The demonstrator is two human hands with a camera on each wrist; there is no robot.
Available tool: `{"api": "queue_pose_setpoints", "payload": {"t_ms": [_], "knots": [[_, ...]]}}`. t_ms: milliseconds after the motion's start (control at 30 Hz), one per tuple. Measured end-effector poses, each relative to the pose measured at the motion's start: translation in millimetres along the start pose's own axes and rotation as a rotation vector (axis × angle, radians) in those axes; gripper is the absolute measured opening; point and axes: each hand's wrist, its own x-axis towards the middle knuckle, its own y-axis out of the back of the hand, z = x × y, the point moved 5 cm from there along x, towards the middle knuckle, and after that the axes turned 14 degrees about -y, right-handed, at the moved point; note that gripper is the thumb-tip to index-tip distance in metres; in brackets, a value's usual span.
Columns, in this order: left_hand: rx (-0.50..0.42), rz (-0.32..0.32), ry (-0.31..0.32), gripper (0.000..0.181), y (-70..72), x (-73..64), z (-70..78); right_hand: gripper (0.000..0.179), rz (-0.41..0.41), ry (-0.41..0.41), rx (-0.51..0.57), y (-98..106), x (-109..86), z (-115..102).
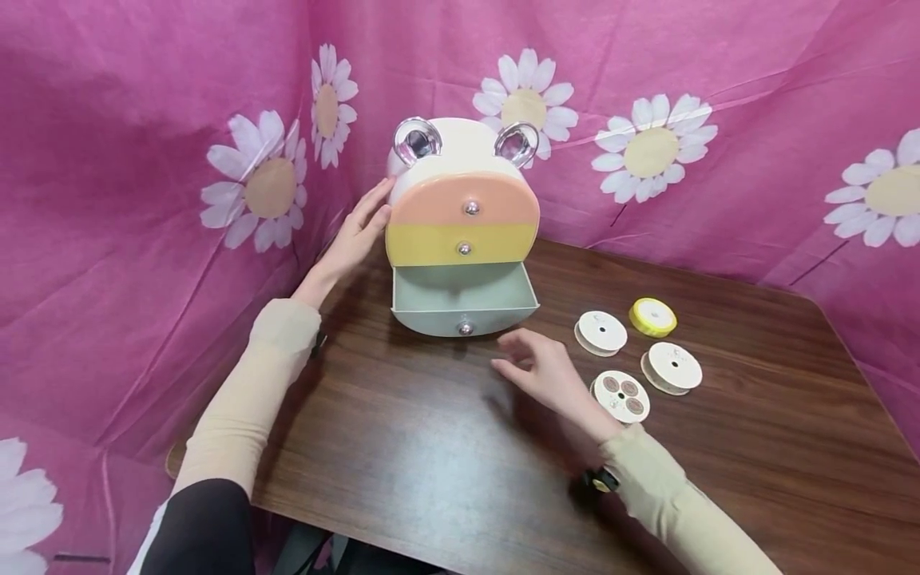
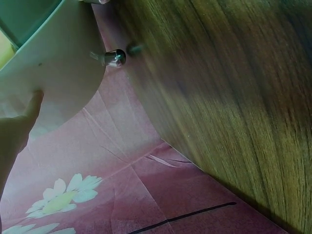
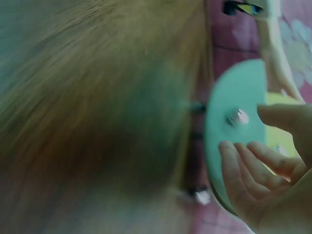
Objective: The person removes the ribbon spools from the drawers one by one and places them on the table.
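Note:
A small white drawer cabinet [image 1: 460, 148] with two shiny round ears stands on the table. Its orange top drawer [image 1: 431, 204] and yellow middle drawer [image 1: 424, 243] are closed, while the pale green bottom drawer [image 1: 424, 319] is pulled out, with nothing visible inside. My left hand [image 1: 359, 231] rests on the cabinet's left side, fingers stretched along it. To the right of the green drawer's front, my right hand [image 1: 542, 367] is in the air, fingers loosely bent and holding nothing. In the right wrist view, its fingers appear close to the green drawer front [image 3: 236, 92] and its silver knob [image 3: 238, 117].
Right of my right hand lie several ribbon spools: a white spool [image 1: 600, 331], a yellow spool [image 1: 654, 318], another white spool [image 1: 673, 367] and a spool with brown circles [image 1: 621, 397]. Pink cloth [image 1: 431, 48] with daisies hangs behind and left of the wooden table [image 1: 402, 447].

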Motion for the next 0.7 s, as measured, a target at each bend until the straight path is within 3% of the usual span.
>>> {"api": "queue_pose_setpoints", "payload": {"t_ms": [133,300,600,700], "knots": [[-0.001,0.002,-0.003,0.05,-0.9,-0.3,-0.4,0.026,-0.018,-0.082,0.088,-24,15.3,-2],[0.009,0.009,-0.024,0.05,-0.5,0.3,-0.8,0.026,-0.082,-0.302,0.313,-44,27.6,0],[0.056,0.028,-0.044,0.049,3.9,2.3,-29.8,0.036,-0.215,-0.617,0.739,-63,38.1,6],[0.052,0.022,-0.039,0.049,3.1,0.7,-16.5,0.037,-0.234,-0.662,0.817,-65,38.5,6]]}}
